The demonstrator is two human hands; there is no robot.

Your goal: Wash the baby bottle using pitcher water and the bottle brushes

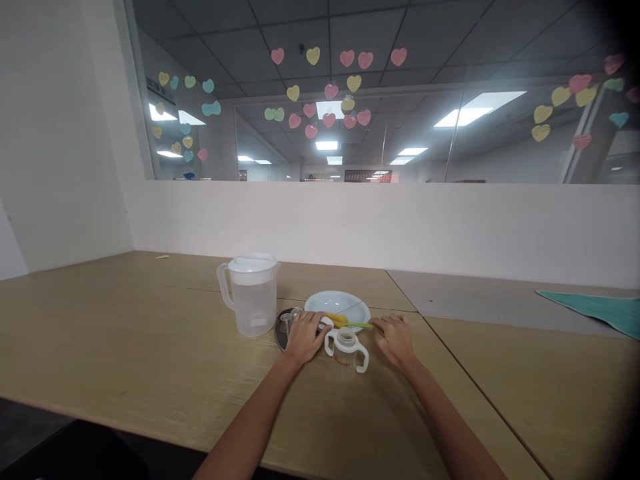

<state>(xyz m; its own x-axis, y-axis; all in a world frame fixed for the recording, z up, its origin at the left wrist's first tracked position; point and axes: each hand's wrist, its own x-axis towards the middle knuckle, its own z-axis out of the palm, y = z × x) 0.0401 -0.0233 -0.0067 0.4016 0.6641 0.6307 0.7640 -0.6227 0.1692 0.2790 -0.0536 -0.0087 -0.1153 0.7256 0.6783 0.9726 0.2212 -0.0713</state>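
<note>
Green, thin and straight, the stick (359, 325) meets a yellow piece (336, 318).

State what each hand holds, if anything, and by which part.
The right hand holds the yellow-and-green tool by its green end. The left hand touches a white piece; its grip cannot be told.

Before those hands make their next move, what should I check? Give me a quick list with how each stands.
1. Right hand grips the green stick: ok, its end is at the fingertips.
2. Left hand firmly holds the white piece: cannot tell, the fingers hide the contact.
3. Two-handled bottle upright: ok.
4. Bottle's mouth covered: not ok, it is open.
5. Pitcher upright with its lid on: ok.
6. Everything on the dark tray visible: not ok, the left hand covers part.
</note>
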